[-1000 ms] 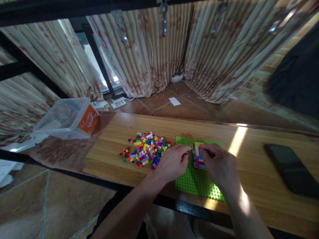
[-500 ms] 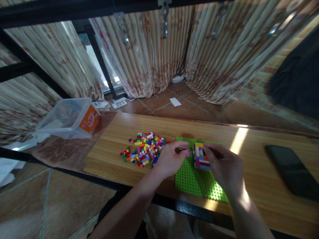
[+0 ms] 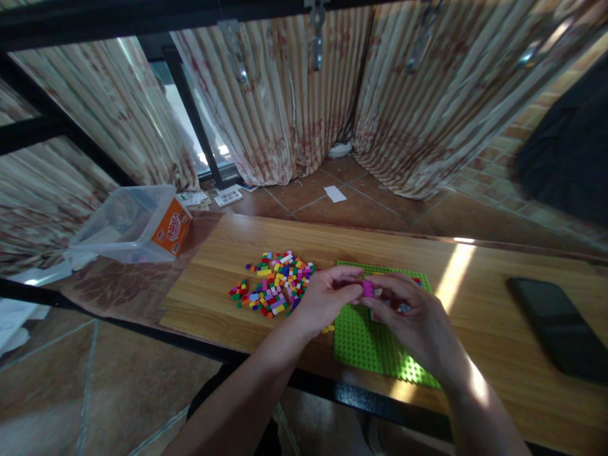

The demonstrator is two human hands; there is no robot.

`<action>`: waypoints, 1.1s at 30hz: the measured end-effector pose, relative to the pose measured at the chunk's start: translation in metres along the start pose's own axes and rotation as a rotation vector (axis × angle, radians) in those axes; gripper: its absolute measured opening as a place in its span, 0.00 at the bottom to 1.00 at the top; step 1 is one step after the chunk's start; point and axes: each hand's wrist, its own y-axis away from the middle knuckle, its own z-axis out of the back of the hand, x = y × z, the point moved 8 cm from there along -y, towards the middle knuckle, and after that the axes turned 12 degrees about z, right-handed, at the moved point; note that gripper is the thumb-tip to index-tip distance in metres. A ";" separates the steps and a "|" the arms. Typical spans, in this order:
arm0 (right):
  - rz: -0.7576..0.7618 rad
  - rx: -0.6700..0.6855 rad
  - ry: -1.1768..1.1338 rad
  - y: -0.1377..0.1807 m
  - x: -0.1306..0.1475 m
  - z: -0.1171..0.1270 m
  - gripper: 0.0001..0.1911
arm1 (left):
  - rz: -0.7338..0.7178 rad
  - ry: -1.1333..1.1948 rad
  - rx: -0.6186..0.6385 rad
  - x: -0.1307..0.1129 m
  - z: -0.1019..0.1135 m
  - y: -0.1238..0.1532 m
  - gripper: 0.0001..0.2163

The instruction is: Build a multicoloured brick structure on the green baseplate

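Note:
Between the fingertips of my two hands is a small purple toy brick (image 3: 368,289). My left hand (image 3: 330,297) pinches it from the left, thumb and fingers closed. From the right, the thumb and fingers of my right hand (image 3: 413,310) close on the same brick. Below them lies a green studded baseplate (image 3: 363,345). On the baseplate stands a block built of coloured bricks (image 3: 379,313), mostly hidden behind my right hand. Left of my left hand, a pile of loose coloured bricks (image 3: 280,282) is spread over the wooden board.
A dark phone (image 3: 555,326) lies at the right on the wooden board (image 3: 204,278). A clear plastic box (image 3: 128,244) with an orange label stands at the far left. A black metal edge (image 3: 361,396) runs along the front. Striped curtains (image 3: 294,114) hang behind.
My right hand has moved left from the built block to meet my left hand at the purple brick. My left hand has shifted slightly right. Several yellow bricks now show below my left wrist.

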 end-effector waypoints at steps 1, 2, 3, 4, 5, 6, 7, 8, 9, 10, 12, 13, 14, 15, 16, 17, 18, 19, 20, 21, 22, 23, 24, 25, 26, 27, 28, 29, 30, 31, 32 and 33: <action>-0.010 -0.019 0.010 0.001 -0.004 0.005 0.14 | 0.009 -0.005 -0.007 0.001 0.000 0.000 0.14; -0.024 -0.044 0.026 0.003 -0.008 0.011 0.15 | 0.020 -0.012 -0.016 0.001 0.001 -0.001 0.14; -0.042 -0.073 0.050 0.005 -0.013 0.017 0.15 | 0.031 -0.023 -0.024 0.002 0.002 -0.002 0.13; -0.062 -0.099 0.080 0.007 -0.019 0.024 0.15 | 0.041 -0.038 -0.031 0.003 0.002 -0.002 0.13; -0.082 -0.119 0.111 0.009 -0.024 0.030 0.15 | 0.049 -0.055 -0.038 0.004 0.002 -0.003 0.12; -0.100 -0.125 0.144 0.011 -0.028 0.034 0.15 | 0.054 -0.073 -0.045 0.005 0.002 -0.003 0.12; -0.115 -0.124 0.180 0.012 -0.033 0.037 0.15 | 0.059 -0.091 -0.049 0.006 0.002 -0.003 0.11; -0.122 -0.114 0.216 0.014 -0.036 0.039 0.15 | 0.064 -0.108 -0.048 0.007 0.002 -0.004 0.11; -0.121 -0.101 0.247 0.014 -0.038 0.039 0.15 | 0.068 -0.123 -0.046 0.008 0.001 -0.004 0.11; -0.113 -0.087 0.272 0.014 -0.038 0.039 0.15 | 0.071 -0.136 -0.044 0.009 0.000 -0.005 0.11; -0.090 -0.063 0.307 0.014 -0.037 0.037 0.14 | 0.072 -0.162 -0.042 0.011 -0.001 -0.005 0.11; -0.081 -0.055 0.317 0.013 -0.035 0.035 0.14 | 0.071 -0.173 -0.044 0.011 -0.001 -0.005 0.11; -0.073 -0.046 0.321 0.012 -0.033 0.033 0.14 | 0.070 -0.182 -0.046 0.011 -0.001 -0.006 0.11; -0.069 -0.040 0.321 0.012 -0.032 0.032 0.14 | 0.068 -0.189 -0.046 0.011 -0.001 -0.006 0.11; -0.066 -0.032 0.318 0.011 -0.030 0.030 0.15 | 0.065 -0.197 -0.042 0.011 -0.001 -0.005 0.11; -0.062 -0.023 0.313 0.010 -0.028 0.028 0.15 | 0.060 -0.207 -0.036 0.011 -0.002 -0.005 0.11; -0.057 -0.012 0.310 0.010 -0.027 0.026 0.16 | 0.053 -0.221 -0.029 0.010 -0.002 -0.005 0.12; -0.052 0.000 0.310 0.009 -0.026 0.024 0.15 | 0.046 -0.238 -0.023 0.010 -0.003 -0.004 0.12; -0.047 0.008 0.313 0.008 -0.024 0.022 0.15 | 0.037 -0.258 -0.018 0.010 -0.004 -0.004 0.12; -0.041 0.014 0.317 0.008 -0.023 0.020 0.15 | 0.030 -0.279 -0.017 0.010 -0.005 -0.004 0.12; -0.036 0.014 0.320 0.007 -0.022 0.020 0.14 | 0.025 -0.297 -0.017 0.010 -0.005 -0.004 0.12; -0.034 0.010 0.323 0.007 -0.022 0.019 0.14 | 0.023 -0.314 -0.017 0.010 -0.006 -0.005 0.12; -0.038 0.005 0.325 0.006 -0.021 0.020 0.14 | 0.023 -0.328 -0.019 0.011 -0.006 -0.005 0.12; -0.047 0.001 0.324 0.006 -0.022 0.020 0.14 | 0.022 -0.341 -0.022 0.011 -0.006 -0.006 0.12; -0.059 -0.001 0.322 0.006 -0.023 0.020 0.15 | 0.021 -0.353 -0.025 0.012 -0.007 -0.006 0.12; -0.071 -0.002 0.315 0.007 -0.024 0.020 0.15 | 0.020 -0.364 -0.028 0.012 -0.007 -0.006 0.12; -0.082 -0.001 0.304 0.007 -0.025 0.020 0.16 | 0.016 -0.371 -0.029 0.012 -0.007 -0.006 0.12; -0.089 -0.001 0.290 0.008 -0.026 0.020 0.16 | 0.012 -0.376 -0.030 0.011 -0.007 -0.006 0.12; -0.092 -0.001 0.276 0.008 -0.026 0.019 0.16 | 0.008 -0.377 -0.030 0.011 -0.007 -0.006 0.12; -0.092 -0.005 0.264 0.008 -0.026 0.019 0.16 | 0.005 -0.376 -0.029 0.011 -0.007 -0.006 0.12; -0.092 -0.010 0.256 0.008 -0.026 0.020 0.16 | 0.003 -0.374 -0.029 0.011 -0.007 -0.005 0.12; -0.094 -0.016 0.249 0.009 -0.027 0.020 0.16 | 0.000 -0.373 -0.030 0.010 -0.007 -0.005 0.11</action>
